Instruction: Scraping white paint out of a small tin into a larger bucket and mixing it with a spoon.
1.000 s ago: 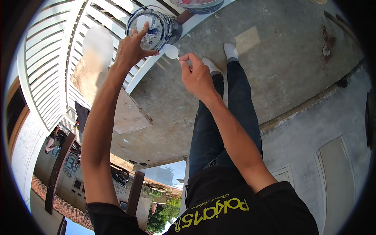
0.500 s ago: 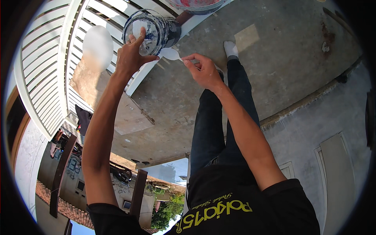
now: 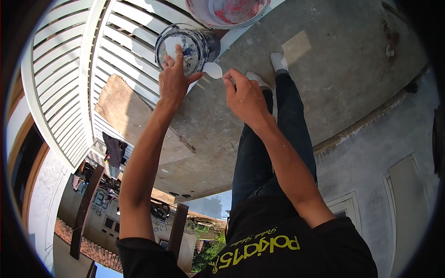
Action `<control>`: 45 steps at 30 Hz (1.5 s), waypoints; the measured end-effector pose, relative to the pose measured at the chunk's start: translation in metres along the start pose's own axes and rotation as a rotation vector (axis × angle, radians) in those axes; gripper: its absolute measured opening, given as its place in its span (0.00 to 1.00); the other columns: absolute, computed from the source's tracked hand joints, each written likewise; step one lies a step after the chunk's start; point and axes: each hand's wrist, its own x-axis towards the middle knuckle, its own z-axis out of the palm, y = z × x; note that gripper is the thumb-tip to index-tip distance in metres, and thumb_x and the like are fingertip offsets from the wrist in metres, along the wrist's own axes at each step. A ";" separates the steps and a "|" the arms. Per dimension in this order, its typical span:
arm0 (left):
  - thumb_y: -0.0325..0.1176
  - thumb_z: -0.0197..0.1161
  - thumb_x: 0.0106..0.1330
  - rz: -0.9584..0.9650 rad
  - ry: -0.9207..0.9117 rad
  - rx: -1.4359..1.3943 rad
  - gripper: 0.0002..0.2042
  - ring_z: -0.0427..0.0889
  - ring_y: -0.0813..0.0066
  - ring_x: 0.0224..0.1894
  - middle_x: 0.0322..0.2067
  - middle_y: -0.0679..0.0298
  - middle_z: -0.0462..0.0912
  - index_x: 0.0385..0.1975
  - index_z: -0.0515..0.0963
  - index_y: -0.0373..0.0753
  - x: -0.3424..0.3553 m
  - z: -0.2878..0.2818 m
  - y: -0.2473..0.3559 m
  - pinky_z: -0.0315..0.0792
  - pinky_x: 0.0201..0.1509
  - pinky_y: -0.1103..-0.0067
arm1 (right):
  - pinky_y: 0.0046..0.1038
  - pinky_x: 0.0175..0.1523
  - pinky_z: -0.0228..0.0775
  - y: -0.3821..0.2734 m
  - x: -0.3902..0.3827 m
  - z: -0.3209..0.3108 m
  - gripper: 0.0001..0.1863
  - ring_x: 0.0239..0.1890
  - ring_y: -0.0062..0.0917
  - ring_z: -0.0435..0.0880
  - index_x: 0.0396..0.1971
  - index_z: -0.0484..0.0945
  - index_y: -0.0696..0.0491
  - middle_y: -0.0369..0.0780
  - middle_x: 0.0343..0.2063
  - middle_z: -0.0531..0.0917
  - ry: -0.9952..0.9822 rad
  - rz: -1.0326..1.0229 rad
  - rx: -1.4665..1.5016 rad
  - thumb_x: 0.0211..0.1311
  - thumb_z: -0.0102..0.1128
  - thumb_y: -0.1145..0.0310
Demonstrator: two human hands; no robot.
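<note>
While our right hand [image 3: 245, 95] pinches the handle of a white spoon [image 3: 213, 70] between thumb and fingertips, our left hand [image 3: 174, 82] reaches over the smeared bucket [image 3: 194, 50], its fingers spread and its thumb stuck out (we cannot tell whether those fingers grip anything). The spoon's bowl lies between our hands, right by the left thumb, just beside the bucket. Next to the bucket is a red-stained tub [image 3: 265, 10], near the white slats [image 3: 125, 44]. Our socked feet rest on the floor [image 3: 343, 69].
</note>
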 end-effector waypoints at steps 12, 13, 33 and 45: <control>0.43 0.89 0.20 0.199 -0.282 -0.193 0.74 0.30 0.24 0.73 0.75 0.45 0.23 0.74 0.42 0.73 0.044 -0.014 -0.036 0.52 0.61 0.27 | 0.50 0.46 0.76 -0.035 0.012 -0.006 0.12 0.38 0.56 0.84 0.34 0.77 0.68 0.62 0.29 0.82 -0.094 0.105 -0.165 0.65 0.48 0.73; 0.43 0.89 0.20 0.202 -0.289 -0.199 0.74 0.30 0.24 0.73 0.75 0.45 0.23 0.74 0.42 0.73 0.044 -0.009 -0.036 0.52 0.61 0.27 | 0.49 0.45 0.76 -0.032 0.013 -0.007 0.13 0.38 0.55 0.84 0.34 0.78 0.67 0.60 0.29 0.83 -0.098 0.080 -0.183 0.66 0.49 0.72; 0.43 0.88 0.17 0.218 -0.279 -0.171 0.76 0.34 0.25 0.72 0.73 0.43 0.22 0.75 0.42 0.69 0.045 -0.003 -0.036 0.58 0.62 0.34 | 0.17 0.24 0.53 0.075 0.029 -0.006 0.16 0.19 0.08 0.61 0.47 0.81 0.56 0.26 0.18 0.66 -0.406 0.213 0.543 0.74 0.55 0.59; 0.50 0.86 0.24 0.306 -0.098 -0.261 0.73 0.45 0.23 0.69 0.70 0.34 0.39 0.76 0.42 0.60 0.042 -0.014 -0.026 0.58 0.68 0.45 | 0.47 0.36 0.75 -0.009 0.002 -0.006 0.10 0.31 0.52 0.84 0.36 0.76 0.61 0.56 0.24 0.83 -0.067 0.036 -0.160 0.71 0.49 0.69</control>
